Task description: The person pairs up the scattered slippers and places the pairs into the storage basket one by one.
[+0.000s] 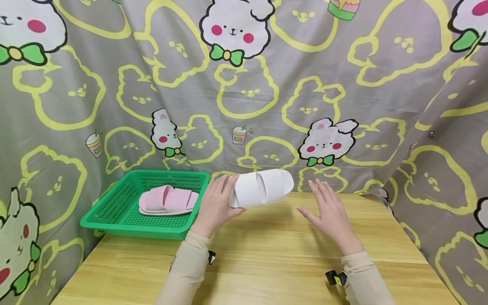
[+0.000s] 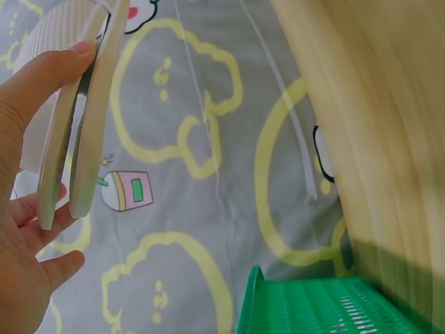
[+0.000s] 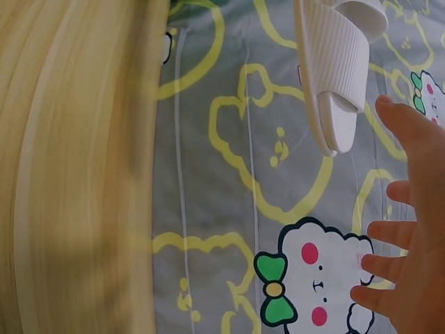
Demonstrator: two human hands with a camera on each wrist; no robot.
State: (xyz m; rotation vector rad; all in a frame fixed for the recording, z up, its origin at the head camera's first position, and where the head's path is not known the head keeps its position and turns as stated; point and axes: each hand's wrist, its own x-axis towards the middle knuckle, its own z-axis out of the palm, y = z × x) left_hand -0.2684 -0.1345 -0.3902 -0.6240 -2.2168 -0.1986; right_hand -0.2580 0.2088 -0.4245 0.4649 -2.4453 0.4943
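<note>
My left hand grips a pair of white slippers at one end, above the table. Their broad ribbed straps show in the head view. In the left wrist view, the two soles stand close together with a narrow dark gap, the thumb on their edge and the other fingers behind. Facing the slippers' free end, my right hand has its fingers spread and holds nothing. The right wrist view shows a rounded slipper end left of the right thumb, apart from it.
At the left on the wooden table stands a green plastic basket with pink slippers inside. A grey curtain with cartoon prints hangs behind and at both sides. Small black devices sit at the wrists.
</note>
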